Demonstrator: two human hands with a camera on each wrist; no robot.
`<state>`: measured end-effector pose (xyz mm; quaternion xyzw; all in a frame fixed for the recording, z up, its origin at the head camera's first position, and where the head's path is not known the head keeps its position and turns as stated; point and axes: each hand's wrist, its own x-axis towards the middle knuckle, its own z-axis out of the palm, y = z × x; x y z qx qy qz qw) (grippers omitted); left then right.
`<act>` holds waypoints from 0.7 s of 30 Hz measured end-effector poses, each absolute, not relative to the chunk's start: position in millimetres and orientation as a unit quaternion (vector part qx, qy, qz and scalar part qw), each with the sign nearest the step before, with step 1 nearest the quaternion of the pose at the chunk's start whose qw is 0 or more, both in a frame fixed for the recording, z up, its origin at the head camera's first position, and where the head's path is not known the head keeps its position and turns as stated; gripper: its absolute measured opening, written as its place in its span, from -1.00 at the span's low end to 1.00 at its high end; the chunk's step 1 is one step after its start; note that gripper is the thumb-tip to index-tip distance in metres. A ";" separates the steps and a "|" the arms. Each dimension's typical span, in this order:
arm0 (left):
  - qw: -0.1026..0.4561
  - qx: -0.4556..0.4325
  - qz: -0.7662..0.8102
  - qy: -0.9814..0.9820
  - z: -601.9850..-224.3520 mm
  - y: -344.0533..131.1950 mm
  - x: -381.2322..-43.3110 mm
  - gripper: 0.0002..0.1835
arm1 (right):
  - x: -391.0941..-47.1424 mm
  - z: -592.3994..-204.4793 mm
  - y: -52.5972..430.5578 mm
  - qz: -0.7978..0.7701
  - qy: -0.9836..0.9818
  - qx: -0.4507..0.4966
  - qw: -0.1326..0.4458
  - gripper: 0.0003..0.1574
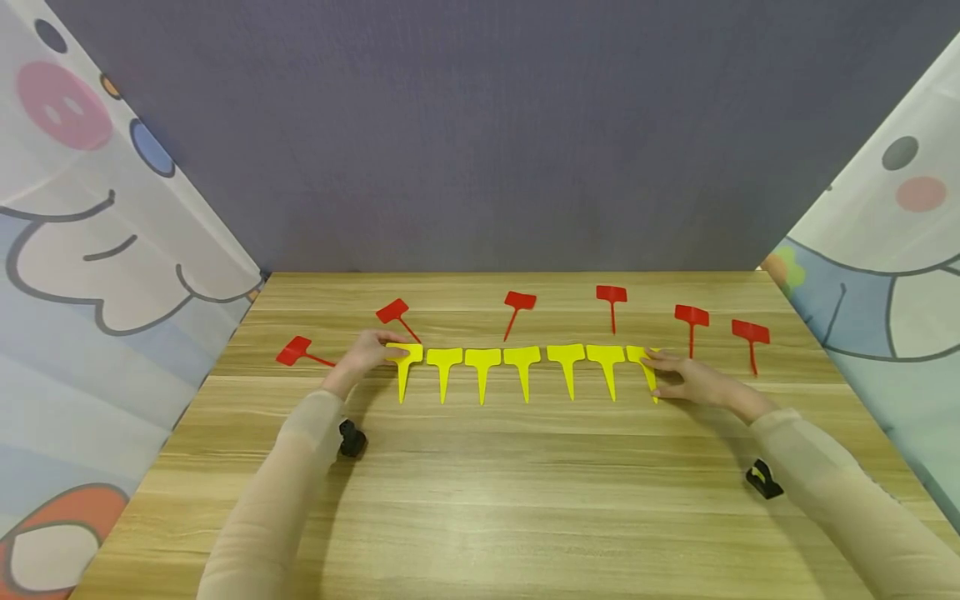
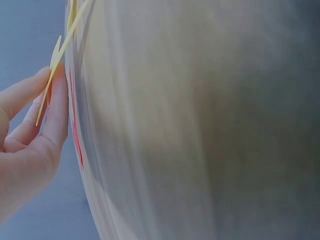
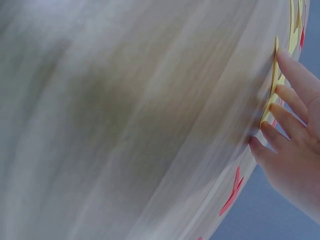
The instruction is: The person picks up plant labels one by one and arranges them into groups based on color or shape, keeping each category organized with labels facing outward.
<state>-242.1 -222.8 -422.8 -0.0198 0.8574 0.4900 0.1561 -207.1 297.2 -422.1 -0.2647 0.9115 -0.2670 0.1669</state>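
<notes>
a row of seven flat yellow plastic t-shaped plant labels (image 1: pixel 522 367) lies across the middle of the light wooden tabletop (image 1: pixel 495 492), heads side by side and nearly touching, pointed stems toward the person. the left hand (image 1: pixel 369 352) rests at the left end of the row, its fingers (image 2: pixel 56 107) fairly straight and close together, touching the outer edge of the leftmost yellow label (image 1: pixel 405 363); in the left wrist view that label's thin edge sits between the thumb and the fingers, though whether it is pinched cannot be told. the right hand (image 1: pixel 690 379) lies flat at the other end, its fingers (image 3: pixel 289 99) straight and slightly spread, pressing on the rightmost yellow label (image 1: pixel 645 367), which is partly covered by them.

behind the row, farther from the person, six flat red plastic t-shaped labels are scattered apart from each other: one (image 1: pixel 298 352) just left of the left hand, one (image 1: pixel 396 315) tilted just behind that hand, one (image 1: pixel 517 307) behind the middle of the row, one (image 1: pixel 612 302) upright farther right, and two (image 1: pixel 691 322) (image 1: pixel 751 337) just behind and to the right of the right hand. none lies on the yellow row. a small black device is strapped at each wrist of the pale sleeves. a grey-blue backdrop (image 1: pixel 480 133) stands behind the tabletop, with cartoon-printed cloth panels (image 1: pixel 90 250) on both sides.
</notes>
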 end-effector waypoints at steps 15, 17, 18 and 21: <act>0.152 -0.009 0.455 0.877 -424.0 -215.0 -244.1 -0.70 | -206.3 -421.7 296.9 -0.267 0.912 -0.259 0.173 -0.18; 0.145 -0.006 0.442 0.885 -424.3 -213.9 -244.9 -0.71 | -206.4 -421.6 297.0 -0.268 0.911 -0.261 0.172 -0.18; 0.140 -0.006 0.431 0.891 -424.1 -213.2 -245.4 -0.72 | -206.5 -421.7 297.0 -0.269 0.911 -0.262 0.171 -0.18; 0.119 0.001 0.387 0.915 -422.2 -210.6 -246.4 -0.74 | -206.6 -421.6 296.9 -0.269 0.911 -0.264 0.170 -0.18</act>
